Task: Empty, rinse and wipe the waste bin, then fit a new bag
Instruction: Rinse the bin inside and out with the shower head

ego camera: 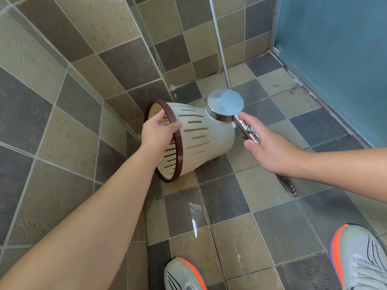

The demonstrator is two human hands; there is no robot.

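Observation:
A cream slotted waste bin (201, 130) with a dark brown rim lies tilted on its side above the tiled floor, its mouth facing left toward me. My left hand (157, 132) grips the rim at the top, fingers hooked inside the mouth. My right hand (270, 147) holds the chrome handle of a shower head (225, 106), thumb and index finger on either side of it. The round head sits against the bin's base end. No water is visible coming out. The bin's inside looks empty.
Tiled walls meet in a corner behind the bin. A metal shower hose (219, 45) hangs down the wall. A blue frosted door (335, 49) stands at right. The floor tiles (230, 206) look wet. My two shoes (360, 258) stand at the bottom.

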